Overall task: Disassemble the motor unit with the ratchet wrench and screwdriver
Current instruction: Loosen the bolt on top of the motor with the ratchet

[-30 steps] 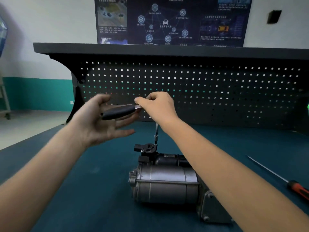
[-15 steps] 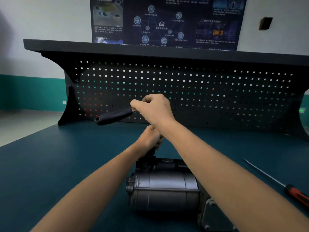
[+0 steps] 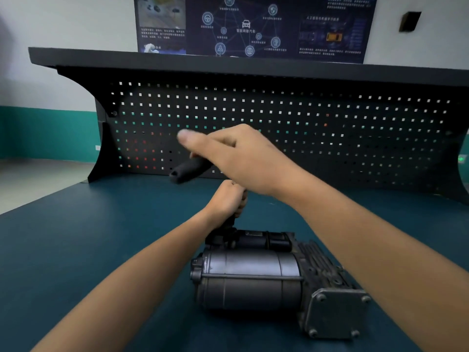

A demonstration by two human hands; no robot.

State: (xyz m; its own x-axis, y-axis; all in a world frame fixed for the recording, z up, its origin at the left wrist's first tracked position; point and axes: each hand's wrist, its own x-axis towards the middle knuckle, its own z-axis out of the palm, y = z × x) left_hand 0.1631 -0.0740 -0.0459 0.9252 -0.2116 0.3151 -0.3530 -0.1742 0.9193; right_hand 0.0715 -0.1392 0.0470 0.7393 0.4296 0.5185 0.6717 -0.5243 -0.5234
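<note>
Nearest the camera, two bare forearms reached out over a dark teal table top [image 3: 76, 237] with a matte, slightly scuffed face. The motor unit [image 3: 253, 275] lay on its side on that surface, between the arms and a little right of centre. It had a grey ribbed cylinder body, and a square bolted end plate [image 3: 335, 313] faced the near right.

Just beyond the motor's black top fitting, the left hand [image 3: 228, 199] was curled tightly round a dark upright shaft [image 3: 230, 220] rising from that fitting. Most of the shaft was hidden inside the fist.

Directly above it, the right hand [image 3: 243, 158] gripped the ratchet wrench [image 3: 189, 170]. Its black handle stuck out to the left from under the palm. One digit was stretched out to the left and blurred. The wrench head was hidden by the hand.

Behind the hands, a black pegboard [image 3: 330, 128] stood along the table's back edge, capped by a flat dark shelf [image 3: 152, 60]. Through its holes showed white, green and red specks.

Farther back was a white wall [image 3: 63, 24] with a teal band [image 3: 38, 130] low down. It carried a dark poster [image 3: 253, 24] of linked icons and a small dark box [image 3: 409, 21]. Pale floor [image 3: 30, 179] showed at the left.
</note>
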